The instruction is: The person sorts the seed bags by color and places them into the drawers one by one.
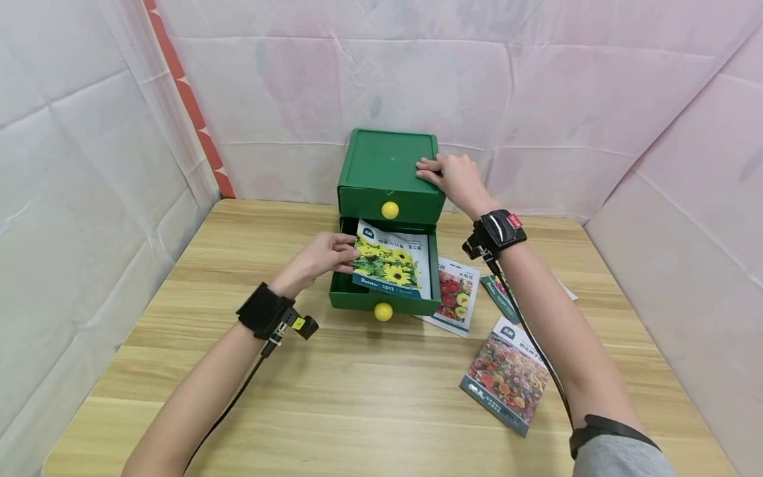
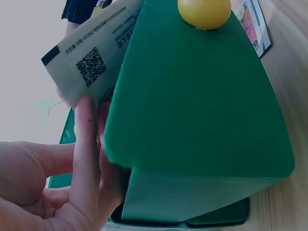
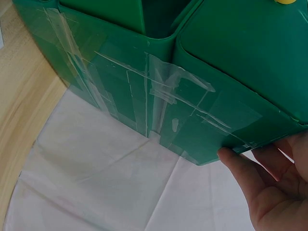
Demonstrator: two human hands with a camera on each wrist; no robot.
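A green two-drawer box stands at the back of the wooden table. Its lower drawer is pulled out, and its upper drawer stays closed. My left hand pinches the left edge of a sunflower seed packet that is tilted over the open drawer. In the left wrist view my left hand's fingers hold the packet's printed back behind the drawer front. My right hand lies flat on the box's top right edge. Its thumb touches the taped side of the box.
Three more seed packets lie right of the box: a red-flower one, a dark green one partly under my right forearm, and a mixed-flower one nearer me. White cloth walls enclose the table on three sides.
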